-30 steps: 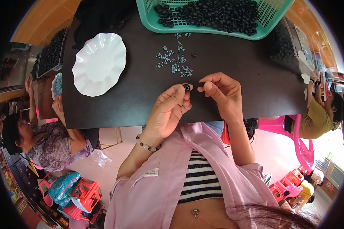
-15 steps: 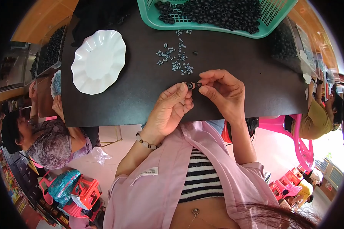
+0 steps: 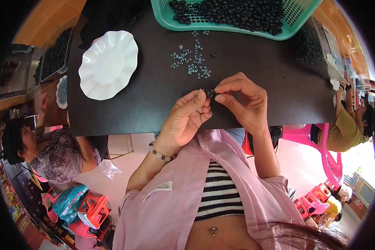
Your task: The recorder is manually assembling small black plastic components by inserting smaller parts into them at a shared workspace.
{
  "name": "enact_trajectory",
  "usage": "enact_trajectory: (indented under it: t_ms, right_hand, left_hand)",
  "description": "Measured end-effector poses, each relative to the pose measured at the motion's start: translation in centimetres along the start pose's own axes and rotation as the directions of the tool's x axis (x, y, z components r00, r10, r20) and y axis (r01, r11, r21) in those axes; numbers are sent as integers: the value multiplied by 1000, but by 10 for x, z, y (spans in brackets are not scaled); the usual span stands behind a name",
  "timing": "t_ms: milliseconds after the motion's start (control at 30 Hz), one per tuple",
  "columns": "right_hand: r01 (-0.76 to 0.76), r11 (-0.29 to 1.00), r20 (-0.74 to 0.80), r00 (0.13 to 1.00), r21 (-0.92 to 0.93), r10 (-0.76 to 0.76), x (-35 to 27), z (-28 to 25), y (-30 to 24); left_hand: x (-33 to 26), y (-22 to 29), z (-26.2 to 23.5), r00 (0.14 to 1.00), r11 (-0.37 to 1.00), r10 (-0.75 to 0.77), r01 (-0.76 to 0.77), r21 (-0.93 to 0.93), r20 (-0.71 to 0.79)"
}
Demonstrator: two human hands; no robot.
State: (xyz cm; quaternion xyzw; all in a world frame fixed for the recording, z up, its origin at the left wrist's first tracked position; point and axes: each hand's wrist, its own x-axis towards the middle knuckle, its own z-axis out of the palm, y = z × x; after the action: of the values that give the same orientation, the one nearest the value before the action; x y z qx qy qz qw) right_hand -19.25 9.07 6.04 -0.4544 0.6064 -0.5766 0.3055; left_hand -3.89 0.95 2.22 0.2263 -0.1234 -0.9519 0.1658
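Note:
My left hand [image 3: 186, 118] and my right hand [image 3: 242, 100] meet over the near part of a black table [image 3: 154, 100]. Both pinch one small black ring-shaped part [image 3: 210, 93] between thumb and fingertips. Just beyond the hands lies a loose scatter of several small metal springs [image 3: 191, 62]. At the far edge stands a green plastic basket [image 3: 233, 28] filled with many black ring parts [image 3: 237, 10]. A bead bracelet is on my left wrist.
A white scalloped plate [image 3: 108, 64] sits empty at the table's left. Another person [image 3: 50, 152] sits at the left by trays of dark parts [image 3: 56, 52]; a person in yellow [image 3: 346, 125] sits at the right. Red plastic stools [image 3: 87, 208] stand on the floor.
My two hands have drawn closer together on the small black part and turned it slightly; the view has shifted a little. Nothing else on the table has moved.

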Motion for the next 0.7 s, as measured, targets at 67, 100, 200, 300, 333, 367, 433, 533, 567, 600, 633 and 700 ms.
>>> enact_trajectory:
  t_ms: [67, 100, 200, 300, 333, 367, 433, 533, 567, 600, 633, 700]
  right_hand:
    - [21, 999, 3, 1000, -41, -21, 1, 0, -1]
    - [20, 999, 2, 1000, -41, -20, 1, 1, 0]
    - [51, 996, 13, 999, -71, -51, 2, 1, 2]
    - [58, 991, 18, 998, -117, -57, 1, 2, 1]
    - [58, 989, 14, 998, -136, -57, 1, 3, 0]
    - [54, 986, 10, 999, -155, -54, 1, 3, -1]
    - [36, 985, 18, 999, -166, -33, 1, 3, -4]
    - [7, 985, 38, 999, -174, 0, 0, 2, -7]
    - [-11, 985, 46, 999, -171, 19, -1, 1, -8]
    - [-10, 985, 46, 999, -171, 19, -1, 1, -8]
    - [-13, 987, 55, 998, -162, 22, -2, 0, -9]
    - [-15, 988, 64, 998, -152, 25, -3, -1, -8]
  left_hand:
    - [0, 0, -1, 1000, 1000, -1, 1, -1, 0]
    - [0, 1, -1, 1000, 1000, -2, 2, 4, 3]
    - [0, 1, -1, 1000, 1000, -1, 1, 10, 9]
    - [-1, 0, -2, 1000, 1000, 4, -4, 22, 11]
    - [-1, 0, -3, 1000, 999, 6, -6, 33, 10]
    - [-1, 0, -3, 1000, 999, 4, -4, 32, 8]
    - [-1, 0, -3, 1000, 999, 14, -14, 51, -5]
    - [-4, 0, -1, 999, 995, 34, -33, 91, -13]
    - [-5, 0, -1, 999, 995, 35, -33, 91, -12]
    - [-6, -1, -1, 999, 995, 34, -32, 96, -18]
    - [-6, -1, 0, 999, 995, 34, -31, 100, -24]
    - [-7, -1, 0, 999, 995, 32, -31, 98, -18]
